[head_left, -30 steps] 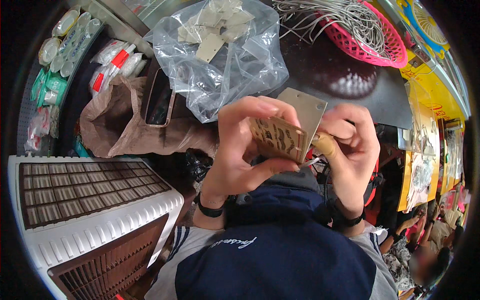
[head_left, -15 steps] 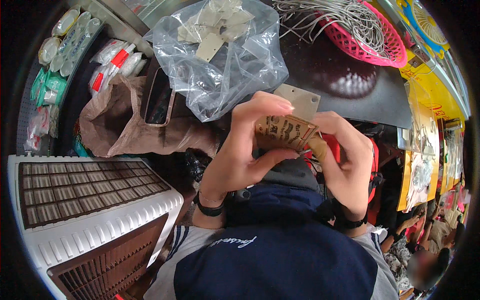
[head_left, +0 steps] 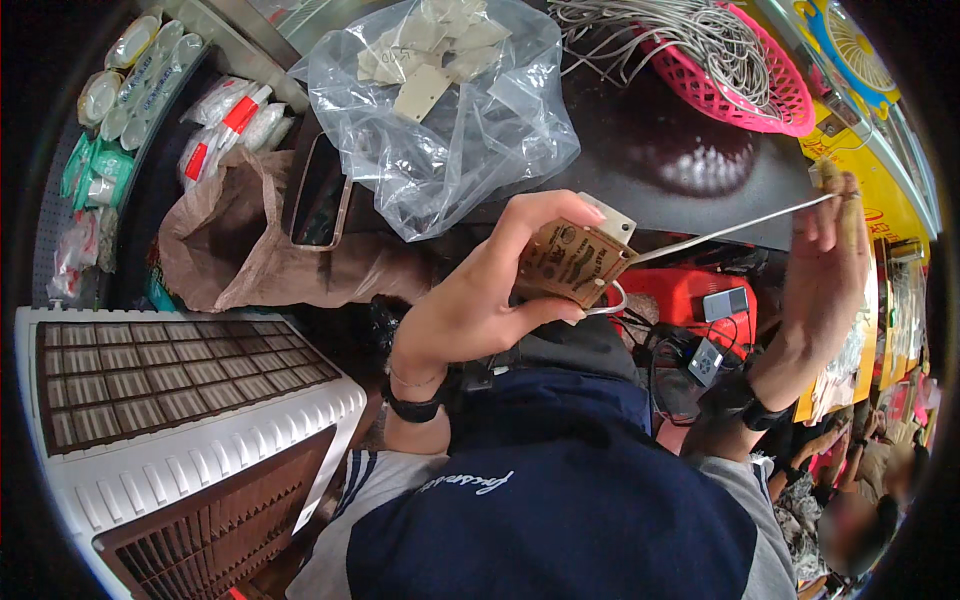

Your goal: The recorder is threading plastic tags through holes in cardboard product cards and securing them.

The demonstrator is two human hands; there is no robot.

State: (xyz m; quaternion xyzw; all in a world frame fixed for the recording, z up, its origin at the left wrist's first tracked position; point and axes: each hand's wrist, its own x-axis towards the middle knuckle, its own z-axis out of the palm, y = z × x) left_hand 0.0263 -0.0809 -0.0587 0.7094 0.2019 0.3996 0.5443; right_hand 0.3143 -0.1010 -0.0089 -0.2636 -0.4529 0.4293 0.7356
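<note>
A stack of small brown printed cards (head_left: 572, 262) sits in my left hand (head_left: 465, 300), gripped between the thumb and the bent fingers. A pale card with punched holes (head_left: 612, 222) shows at the stack's upper edge. From the stack's right side a white cord (head_left: 735, 231) stretches taut, up and to the right. Its far part is pinched in the fingers of my right hand (head_left: 835, 255), which is raised well away from the stack. A short bend of white cord also shows below the cards, beside my left thumb.
A clear plastic bag (head_left: 450, 150) with pale hole-punched cards lies ahead on the dark table. Right of it is a pink basket (head_left: 795, 105) of grey cords. A phone (head_left: 318, 195) rests on brown cloth (head_left: 225, 235); a white air cooler (head_left: 200, 400) stands left.
My right hand has moved from beside the cards far out to the right, drawing the white cord out straight. My left hand keeps the stack, now tilted slightly.
</note>
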